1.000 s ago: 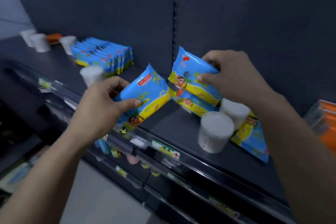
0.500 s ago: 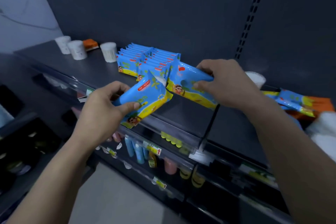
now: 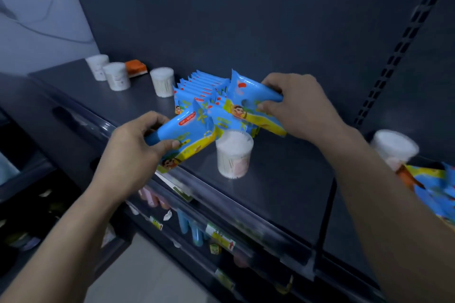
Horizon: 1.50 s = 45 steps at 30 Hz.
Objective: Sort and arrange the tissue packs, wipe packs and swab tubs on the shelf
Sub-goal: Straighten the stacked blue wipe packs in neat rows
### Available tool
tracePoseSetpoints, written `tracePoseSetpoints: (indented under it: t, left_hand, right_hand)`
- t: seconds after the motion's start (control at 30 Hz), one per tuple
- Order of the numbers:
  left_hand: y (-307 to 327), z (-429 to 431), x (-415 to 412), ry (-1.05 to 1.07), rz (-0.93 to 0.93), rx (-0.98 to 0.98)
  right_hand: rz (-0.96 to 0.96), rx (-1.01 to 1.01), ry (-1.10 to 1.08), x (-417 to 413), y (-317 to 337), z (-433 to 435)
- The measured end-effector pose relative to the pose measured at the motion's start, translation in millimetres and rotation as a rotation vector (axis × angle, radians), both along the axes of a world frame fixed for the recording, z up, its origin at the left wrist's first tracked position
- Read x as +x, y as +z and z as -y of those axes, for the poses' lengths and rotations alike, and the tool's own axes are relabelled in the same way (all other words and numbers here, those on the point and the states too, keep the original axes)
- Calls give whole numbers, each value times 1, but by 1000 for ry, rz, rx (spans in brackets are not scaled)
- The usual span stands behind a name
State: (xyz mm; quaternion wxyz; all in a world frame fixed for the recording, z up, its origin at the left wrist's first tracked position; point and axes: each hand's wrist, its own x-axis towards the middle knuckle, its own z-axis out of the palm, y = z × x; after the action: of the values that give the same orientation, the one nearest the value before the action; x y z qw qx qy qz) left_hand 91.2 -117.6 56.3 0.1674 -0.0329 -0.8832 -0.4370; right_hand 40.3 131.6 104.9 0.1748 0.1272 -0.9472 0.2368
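Your left hand [image 3: 130, 147] is nearest, fingers and thumb curled round one end of a blue pack [image 3: 187, 135] and holding it tilted above the front lip of the shelf [image 3: 283, 192]. Just beyond that pack, between your two hands, a swab tub [image 3: 234, 154] stands upright on the shelf. Your right hand [image 3: 300, 108] is a little further in and pinches a second pack [image 3: 248, 106] by its end between thumb and fingers. That pack's free end reaches the near end of the row of packs [image 3: 197, 88], which stands on edge just behind both hands. Whether it touches the row is unclear.

A second ago both hands had these same two packs over the messy stretch to your right. Since then you have carried them left, and the row that was far off to your left is now directly in front of them. The grips look unchanged. This probably means both packs are about to join the row, with the tub between your hands in the way of the left one.

Past your right forearm a blurred tub [image 3: 394, 147] and loose packs [image 3: 433, 187] wait unsorted. Far beyond your left hand stand three tubs [image 3: 116, 76] and an orange pack [image 3: 136, 68].
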Motion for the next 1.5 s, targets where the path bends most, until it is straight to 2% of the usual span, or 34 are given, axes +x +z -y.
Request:
tracePoseSetpoints:
  t: [0.2, 0.4, 0.67, 0.87, 1.0, 1.1, 1.3, 1.5]
  left_hand:
    - [-6, 34, -35, 60, 2, -9]
    - [-15, 67, -94, -43, 26, -6]
    - [-24, 108, -198, -348, 92, -126]
    - [-32, 102, -245, -597, 107, -363]
    - [-42, 93, -264, -635, 44, -499]
    - [-52, 87, -273, -673, -60, -568]
    - [-68, 79, -283, -681, -233, -571]
    - [-72, 73, -294, -664, -351, -589]
  right_hand:
    - [1, -47, 73, -44, -2, 36]
    - [62, -64, 83, -81, -12, 72]
    - [251, 127, -170, -111, -34, 108]
    - [426, 249, -350, -111, -49, 116]
    - [509, 294, -435, -113, -59, 122]
    - [527, 403, -468, -113, -65, 129]
    - [448, 580, -484, -120, -70, 131]
    - [433, 580, -475, -126, -73, 127]
